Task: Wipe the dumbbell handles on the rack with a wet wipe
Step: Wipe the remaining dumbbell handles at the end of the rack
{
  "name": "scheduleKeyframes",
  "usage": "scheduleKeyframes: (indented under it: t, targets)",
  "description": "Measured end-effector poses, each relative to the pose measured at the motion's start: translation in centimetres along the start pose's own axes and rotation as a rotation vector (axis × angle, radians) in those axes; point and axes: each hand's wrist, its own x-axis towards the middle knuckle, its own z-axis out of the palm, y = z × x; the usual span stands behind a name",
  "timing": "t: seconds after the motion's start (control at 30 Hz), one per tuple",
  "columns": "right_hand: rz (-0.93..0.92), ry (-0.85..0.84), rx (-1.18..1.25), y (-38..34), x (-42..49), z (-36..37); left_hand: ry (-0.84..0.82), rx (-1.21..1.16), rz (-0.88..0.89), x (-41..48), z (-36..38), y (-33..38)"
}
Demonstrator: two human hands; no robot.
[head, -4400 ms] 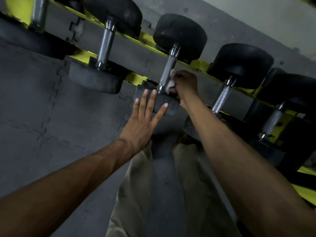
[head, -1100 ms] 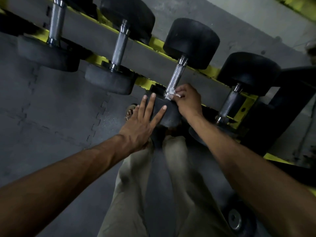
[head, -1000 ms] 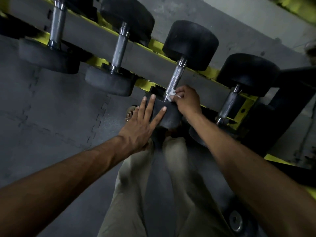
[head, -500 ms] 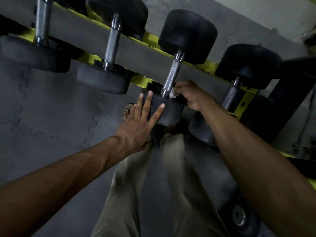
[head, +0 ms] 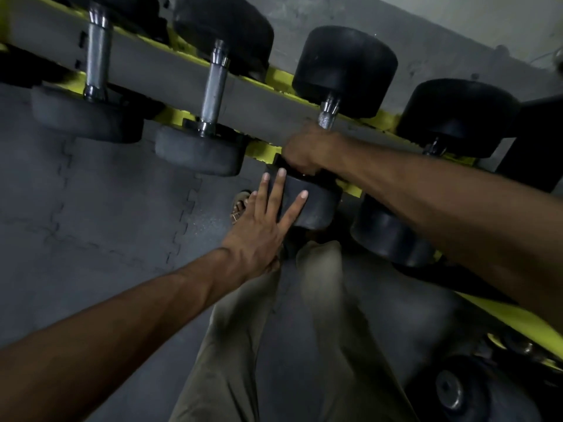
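Note:
Several black dumbbells lie across a yellow rack (head: 280,79). My right hand (head: 307,150) grips the knurled steel handle (head: 326,118) of the third dumbbell, covering most of it. Only the handle's top end shows, below the far head (head: 344,71). The wet wipe is hidden under this hand. My left hand (head: 262,226) lies flat with spread, straight fingers against the near head (head: 316,205) of the same dumbbell.
To the left, two more dumbbells show bare handles (head: 214,86) (head: 97,53). A fourth dumbbell (head: 457,114) sits to the right, behind my right forearm. A lower dumbbell head (head: 387,233) and a weight (head: 451,391) lie at the right. Grey interlocking floor mats (head: 91,208) spread to the left.
My right hand slid up from the handle's lower end and now wraps most of it, hiding the white wipe. The left hand stays flat on the near head.

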Motion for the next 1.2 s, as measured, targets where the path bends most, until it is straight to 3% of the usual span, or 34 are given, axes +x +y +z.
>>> scheduleKeyframes:
  t: [0.07, 0.1, 0.17, 0.27, 0.3, 0.33, 0.5, 0.57, 0.7, 0.77, 0.87, 0.97, 1.1, 1.2]
  targets:
    - [0.023, -0.169, 0.084, 0.0, 0.2, -1.4, -0.017, 0.002, -0.005, -0.1, -0.2, 0.1]
    - [0.027, -0.168, 0.101, 0.0, 0.1, -1.4, -0.024, 0.004, -0.009, -0.1, -0.3, 0.1]
    - [-0.002, -0.029, 0.118, 0.2, -0.4, -0.1, -0.024, -0.006, -0.017, -0.1, -0.4, 0.3]
    - [-0.069, 0.324, 0.267, 0.7, -2.4, 1.9, -0.011, -0.031, -0.025, 0.1, 0.0, 0.4]
    - [-0.084, 0.359, 0.286, 0.9, -2.5, 2.2, -0.012, -0.034, -0.024, 0.1, 0.0, 0.4]
    - [-0.092, 0.342, 0.283, 1.1, -2.4, 2.2, -0.016, -0.032, -0.025, 0.1, 0.0, 0.3]
    - [-0.021, -0.07, 0.159, 0.0, -0.2, -0.2, -0.03, -0.002, -0.005, 0.0, -0.4, 0.1]
    - [-0.037, 0.031, 0.191, -0.1, -0.7, 0.2, -0.045, -0.01, -0.007, -0.2, -0.5, 0.0]
    - [-0.087, 0.475, 0.253, 0.6, -2.5, 3.1, -0.022, -0.029, -0.009, 0.1, 0.0, 0.0]
    - [-0.102, 0.558, 0.27, 0.2, -2.8, 4.5, -0.024, -0.047, -0.014, 0.1, 0.1, 0.1]
    - [0.001, 0.611, 0.523, -0.2, -3.4, 6.1, -0.017, -0.034, -0.012, 0.1, 0.0, 0.1]
    - [0.22, 0.656, 0.778, -1.2, -4.2, 7.7, -0.038, -0.041, -0.012, 0.1, -0.1, 0.0]
    - [0.598, 0.602, 1.386, -2.5, -4.1, 9.3, -0.033, -0.036, -0.012, 0.2, -0.1, 0.1]
    - [0.655, 0.552, 1.727, -3.0, -3.2, 10.0, -0.045, -0.04, -0.015, 0.2, -0.1, 0.1]
